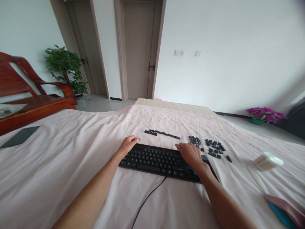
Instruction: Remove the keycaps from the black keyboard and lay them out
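Note:
A black keyboard [152,159] lies on the pink floral cloth, most of its left and middle keys in place. My left hand [128,145] is at its far left corner, fingers closed in a pinch; whatever is between them is too small to make out. Over the right part of the keyboard is my right hand [190,153], its fingers bent together at the far edge. The hand hides some of the keys there, and anything in its fingertips is hidden. Behind the keyboard, loose black keycaps [164,133] form a row. More loose keycaps [214,147] are scattered to the right.
A cable [149,196] runs from the keyboard toward me. To the right are a white round container [268,161] and a brush-like tool with a pink and blue handle [283,208]. A dark flat panel [20,136] lies far left, near a wooden bench [35,109].

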`<state>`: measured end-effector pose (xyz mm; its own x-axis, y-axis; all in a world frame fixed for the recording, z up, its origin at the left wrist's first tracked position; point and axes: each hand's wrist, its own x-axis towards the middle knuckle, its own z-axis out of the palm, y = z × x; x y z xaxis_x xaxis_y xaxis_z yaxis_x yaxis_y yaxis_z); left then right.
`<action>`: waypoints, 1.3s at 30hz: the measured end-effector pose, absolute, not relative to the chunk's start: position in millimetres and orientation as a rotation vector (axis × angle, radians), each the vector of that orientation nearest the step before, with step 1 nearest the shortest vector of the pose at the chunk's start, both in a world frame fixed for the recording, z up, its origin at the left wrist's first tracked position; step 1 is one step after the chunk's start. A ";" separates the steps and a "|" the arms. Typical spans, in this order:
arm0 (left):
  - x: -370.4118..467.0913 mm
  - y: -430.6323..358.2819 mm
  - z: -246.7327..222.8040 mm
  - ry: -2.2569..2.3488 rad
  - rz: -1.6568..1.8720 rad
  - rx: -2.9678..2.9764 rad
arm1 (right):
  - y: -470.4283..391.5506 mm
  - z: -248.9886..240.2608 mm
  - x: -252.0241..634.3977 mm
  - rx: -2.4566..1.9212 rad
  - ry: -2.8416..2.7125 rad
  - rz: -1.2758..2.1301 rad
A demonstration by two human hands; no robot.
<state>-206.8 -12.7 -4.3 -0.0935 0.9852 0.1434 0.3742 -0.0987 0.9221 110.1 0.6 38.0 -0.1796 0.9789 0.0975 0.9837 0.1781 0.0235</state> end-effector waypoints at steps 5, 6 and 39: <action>-188.0 -19.2 -5.3 1.465 1.125 1.524 | -11.7 62.5 89.9 -1.643 -2.366 -0.179; -185.4 -20.5 -6.1 1.470 1.125 1.525 | -13.2 67.4 83.9 -1.581 -2.364 -0.158; -179.7 -26.5 -1.0 1.306 0.913 2.054 | -18.5 25.0 -1.0 -0.813 -2.434 0.448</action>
